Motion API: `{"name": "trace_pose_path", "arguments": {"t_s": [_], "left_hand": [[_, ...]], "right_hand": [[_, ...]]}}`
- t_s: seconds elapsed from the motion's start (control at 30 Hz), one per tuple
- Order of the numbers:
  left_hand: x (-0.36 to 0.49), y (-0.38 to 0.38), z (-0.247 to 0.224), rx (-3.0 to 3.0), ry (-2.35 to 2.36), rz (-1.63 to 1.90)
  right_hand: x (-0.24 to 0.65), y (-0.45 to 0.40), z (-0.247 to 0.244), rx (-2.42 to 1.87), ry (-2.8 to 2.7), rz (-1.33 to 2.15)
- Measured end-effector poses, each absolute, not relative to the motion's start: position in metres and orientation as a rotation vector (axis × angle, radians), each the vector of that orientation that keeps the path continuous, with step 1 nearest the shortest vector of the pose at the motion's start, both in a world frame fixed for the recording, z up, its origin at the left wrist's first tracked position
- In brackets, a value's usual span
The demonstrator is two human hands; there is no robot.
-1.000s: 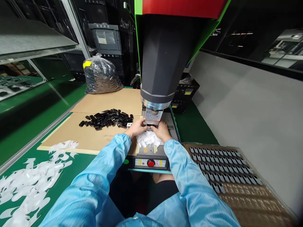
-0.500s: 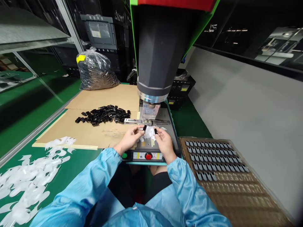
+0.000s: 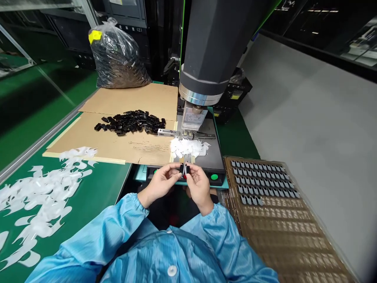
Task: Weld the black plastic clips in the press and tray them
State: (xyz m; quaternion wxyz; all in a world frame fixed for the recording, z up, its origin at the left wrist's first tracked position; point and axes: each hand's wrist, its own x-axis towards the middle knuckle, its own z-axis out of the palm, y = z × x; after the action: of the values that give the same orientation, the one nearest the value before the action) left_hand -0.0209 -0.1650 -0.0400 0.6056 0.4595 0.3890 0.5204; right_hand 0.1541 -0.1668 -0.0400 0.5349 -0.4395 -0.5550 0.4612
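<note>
Between finger and thumb, my left hand (image 3: 159,182) pinches a small black plastic part (image 3: 181,169). My right hand (image 3: 200,186) pinches a second small black plastic part (image 3: 187,169), which has a pale edge. The two parts are side by side, almost touching, above the machine's front panel; whether they touch I cannot tell. Just beyond my fingers, a pile of white film pieces (image 3: 190,147) lies on the machine base (image 3: 210,155). Behind that pile stands the metal fixture (image 3: 187,133), under the press head (image 3: 203,74). My fingers partly cover the red button.
Black plastic parts (image 3: 132,122) are heaped on cardboard (image 3: 103,137) at the left. More white film pieces (image 3: 44,192) are scattered over the green table. At the right, a brown tray (image 3: 282,232) holds rows of grey-and-black parts. A filled plastic bag (image 3: 118,59) stands at the back.
Both hands have come back from the white film pile toward my body. The two black parts, held apart before, are now close together. My view has tipped downward.
</note>
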Motion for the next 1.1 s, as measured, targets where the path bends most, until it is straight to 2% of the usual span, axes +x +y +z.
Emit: {"name": "trace_pose_path", "arguments": {"t_s": [0.67,1.1], "left_hand": [[-0.015,-0.173,-0.04,1.032,0.826,1.221],[-0.02,-0.173,-0.031,0.551,0.616,1.094]], "right_hand": [[0.154,-0.175,-0.047,-1.018,-1.269,1.118],[0.154,-0.18,-0.029,-0.941,-0.953,1.368]]}}
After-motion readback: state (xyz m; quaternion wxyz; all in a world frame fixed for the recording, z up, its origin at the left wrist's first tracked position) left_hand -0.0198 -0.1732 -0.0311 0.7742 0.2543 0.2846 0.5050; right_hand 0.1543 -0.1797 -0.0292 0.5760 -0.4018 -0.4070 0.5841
